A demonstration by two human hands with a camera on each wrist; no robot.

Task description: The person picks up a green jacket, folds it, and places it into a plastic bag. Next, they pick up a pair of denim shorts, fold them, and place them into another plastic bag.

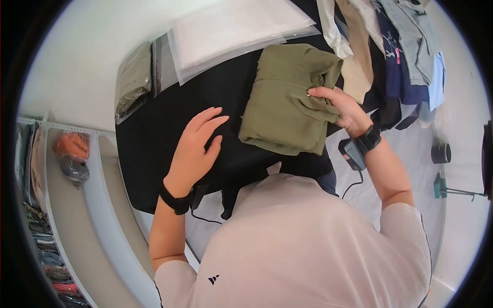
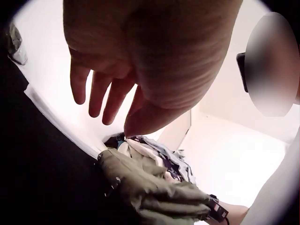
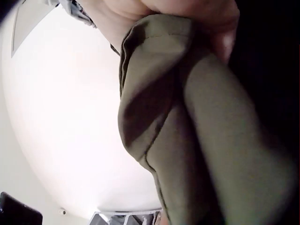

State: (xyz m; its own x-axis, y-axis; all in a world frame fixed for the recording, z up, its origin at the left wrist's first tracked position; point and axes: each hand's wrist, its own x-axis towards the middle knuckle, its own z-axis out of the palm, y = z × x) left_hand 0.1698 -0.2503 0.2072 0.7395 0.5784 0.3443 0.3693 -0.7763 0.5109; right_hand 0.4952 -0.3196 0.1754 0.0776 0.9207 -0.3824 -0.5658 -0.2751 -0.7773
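A folded olive-green garment (image 1: 287, 102), with a small metal fitting near its right edge, is over the black table in the head view. My right hand (image 1: 345, 109) grips it by the right side, thumb on top and the other fingers hidden beneath the cloth. In the right wrist view the fabric (image 3: 159, 117) hangs in loose folds below that hand. To the garment's left, my left hand (image 1: 197, 146) hovers apart from it with fingers spread, holding nothing. The left wrist view shows this palm (image 2: 154, 56) above the garment's bunched side.
Clear plastic bags (image 1: 231, 36) lie along the table's (image 1: 149, 154) far edge, beside a bagged olive garment (image 1: 134, 79). Several clothes (image 1: 405, 46) are heaped at the far right. A shelf with folded clothes and an orange bundle (image 1: 72, 147) stands at left.
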